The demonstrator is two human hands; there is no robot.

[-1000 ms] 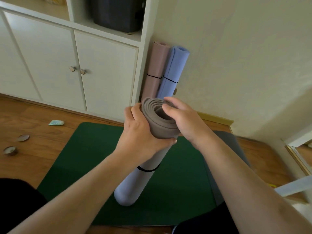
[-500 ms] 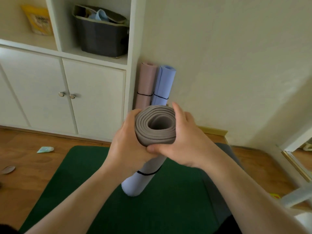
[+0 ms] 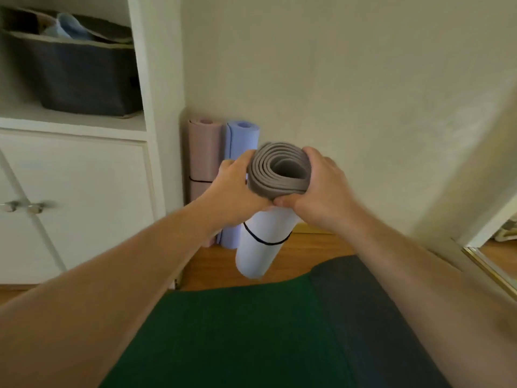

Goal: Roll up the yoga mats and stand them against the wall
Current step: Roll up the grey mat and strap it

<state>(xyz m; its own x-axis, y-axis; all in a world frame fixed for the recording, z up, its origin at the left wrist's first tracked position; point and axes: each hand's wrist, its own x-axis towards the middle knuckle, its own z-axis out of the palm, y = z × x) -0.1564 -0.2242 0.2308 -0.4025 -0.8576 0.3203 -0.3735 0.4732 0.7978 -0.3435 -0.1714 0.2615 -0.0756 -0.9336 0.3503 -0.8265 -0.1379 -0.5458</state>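
Far left: a white cabinet (image 3: 75,197) with an open shelf bearing a dark storage bin (image 3: 70,71); two metal knobs (image 3: 23,207) on the doors below. In the far corner, where the cabinet side meets the cream wall (image 3: 349,79), a rolled pink mat (image 3: 202,152) and a rolled blue mat (image 3: 242,141) stand upright side by side. Centre: the left hand (image 3: 237,191) and the right hand (image 3: 319,189) both grasp the upper end of a rolled lavender mat (image 3: 265,236), fingers curled round its grey spiral end, thumbs meeting beneath. The roll is bound by a black band (image 3: 265,242) and tilts, its lower end above the wooden floor (image 3: 307,247), just right of the blue roll. Near: a green mat (image 3: 237,331) lies flat, with a dark grey mat (image 3: 363,317) along its right side. Far right: a gold-edged mirror (image 3: 492,270).
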